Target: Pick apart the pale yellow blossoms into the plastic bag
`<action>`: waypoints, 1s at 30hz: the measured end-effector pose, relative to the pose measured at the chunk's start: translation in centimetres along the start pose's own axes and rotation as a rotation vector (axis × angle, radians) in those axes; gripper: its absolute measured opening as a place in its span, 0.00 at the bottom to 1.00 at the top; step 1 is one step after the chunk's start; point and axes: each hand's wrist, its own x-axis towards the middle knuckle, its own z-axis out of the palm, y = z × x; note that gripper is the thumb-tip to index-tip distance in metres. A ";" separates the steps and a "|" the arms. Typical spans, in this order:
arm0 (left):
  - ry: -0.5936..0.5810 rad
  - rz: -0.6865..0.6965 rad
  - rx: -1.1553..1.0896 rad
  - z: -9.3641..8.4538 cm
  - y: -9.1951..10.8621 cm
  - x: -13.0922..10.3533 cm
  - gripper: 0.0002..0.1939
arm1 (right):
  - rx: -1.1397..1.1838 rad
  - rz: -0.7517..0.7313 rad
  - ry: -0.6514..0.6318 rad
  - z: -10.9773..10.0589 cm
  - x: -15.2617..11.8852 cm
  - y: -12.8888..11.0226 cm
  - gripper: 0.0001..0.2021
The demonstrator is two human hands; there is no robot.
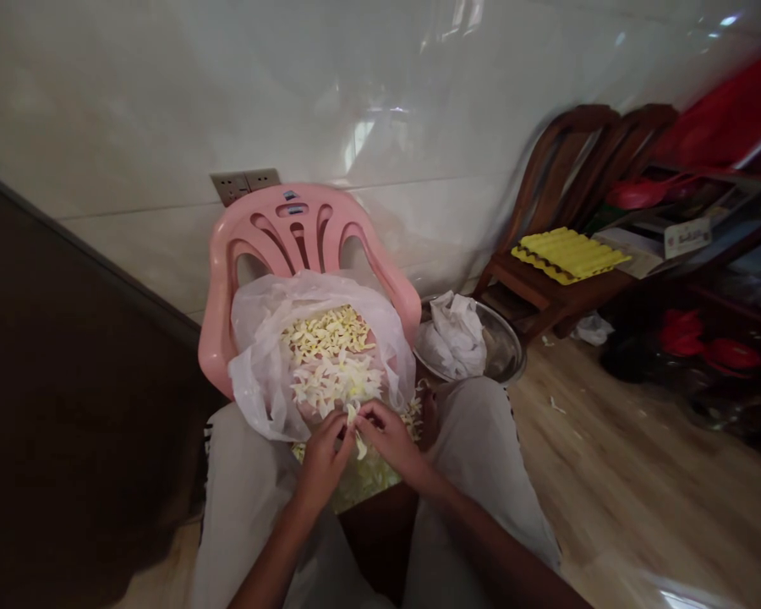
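Glossy wall (133, 101) beyond, slender creamy flower (361, 447) in the pinch of left hand (325, 448) and right hand (388, 438).

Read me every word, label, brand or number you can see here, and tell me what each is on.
No text can be read.
White card beside the yellow tray: printed marks, too blurred to read.
Small dark mark on the pink chair's back: too small to tell whether it holds words.
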 end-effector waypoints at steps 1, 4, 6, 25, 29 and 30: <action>0.003 0.017 0.031 0.0 -0.1 0.0 0.12 | -0.036 -0.013 0.021 0.1 -0.1 0.0 0.06; 0.016 0.071 0.125 0.1 -0.5 -0.2 0.13 | -0.134 -0.064 0.047 0.3 -0.5 0.1 0.03; 0.023 0.088 0.170 0.2 -0.8 -0.2 0.14 | -0.184 -0.098 0.044 0.3 -0.7 0.2 0.03; 0.182 -0.188 0.027 0.8 -1.6 0.4 0.11 | -0.021 -0.086 -0.015 0.7 -0.4 0.4 0.03; 0.213 -0.308 -0.067 0.9 -1.6 0.6 0.13 | 0.006 -0.076 0.001 0.6 -0.4 0.3 0.04; 0.218 -0.339 -0.093 0.9 -1.5 0.6 0.13 | -0.002 -0.091 0.004 0.6 -0.4 0.1 0.04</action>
